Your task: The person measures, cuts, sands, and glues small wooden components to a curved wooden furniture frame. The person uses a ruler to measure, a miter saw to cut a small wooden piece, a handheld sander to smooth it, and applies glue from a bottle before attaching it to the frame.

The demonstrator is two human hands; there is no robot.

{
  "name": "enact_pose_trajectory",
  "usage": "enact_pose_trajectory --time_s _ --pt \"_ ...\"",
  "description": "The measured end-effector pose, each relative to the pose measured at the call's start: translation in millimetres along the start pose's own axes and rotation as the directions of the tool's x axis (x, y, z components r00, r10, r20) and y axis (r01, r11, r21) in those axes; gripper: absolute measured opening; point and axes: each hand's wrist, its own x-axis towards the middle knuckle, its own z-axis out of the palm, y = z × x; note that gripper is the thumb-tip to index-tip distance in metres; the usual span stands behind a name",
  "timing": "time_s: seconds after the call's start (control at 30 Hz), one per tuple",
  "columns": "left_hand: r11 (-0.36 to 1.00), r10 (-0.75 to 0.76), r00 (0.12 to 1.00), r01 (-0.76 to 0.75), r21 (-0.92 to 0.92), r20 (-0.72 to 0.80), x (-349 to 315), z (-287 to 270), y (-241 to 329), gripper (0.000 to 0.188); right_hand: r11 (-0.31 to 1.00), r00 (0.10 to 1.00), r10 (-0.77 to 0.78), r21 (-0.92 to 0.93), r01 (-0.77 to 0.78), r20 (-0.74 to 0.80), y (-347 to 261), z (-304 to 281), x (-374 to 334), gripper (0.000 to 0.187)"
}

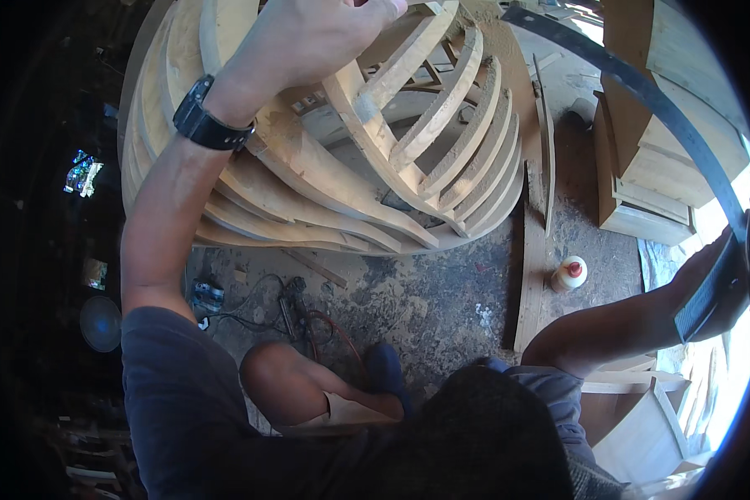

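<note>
My left hand (317,37), with a black watch (204,121) at the wrist, is above the curved ribs of a large rounded wooden frame (429,137). The upper edge of the view cuts off most of its fingers, so its grip and any contact with the wood are hidden. Far to the right, my right hand (729,271) is closed on a long, dark, bent strip (633,79), which arcs up toward the frame's far side. The strip has small holes, and a textured grey end (704,296) shows beside the hand. Sawdust lies on several ribs.
A white bottle with a red cap (569,273) stands on the stained floor beside long wooden boards (532,275). Wooden cabinets (650,167) stand at the right. Cables and a hose (312,321) and a blue power tool (207,296) lie near my legs.
</note>
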Motion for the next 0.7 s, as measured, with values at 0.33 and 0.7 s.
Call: enact_pose_trajectory --time_s 0.33,0.7 --pt "0.724 -0.579 0.811 0.463 -0.511 -0.086 -197.9 -79.8 -0.3 0.053 0.954 0.965 0.261 0.15 -0.261 0.021 -114.9 -1.1 33.4 0.043" --pt "0.469 -0.868 0.326 0.289 -0.835 -0.374 -413.3 -111.4 24.9 0.048 -0.927 0.606 -0.212 -0.354 0.124 0.767 -311.8 -14.2 105.7 0.006"
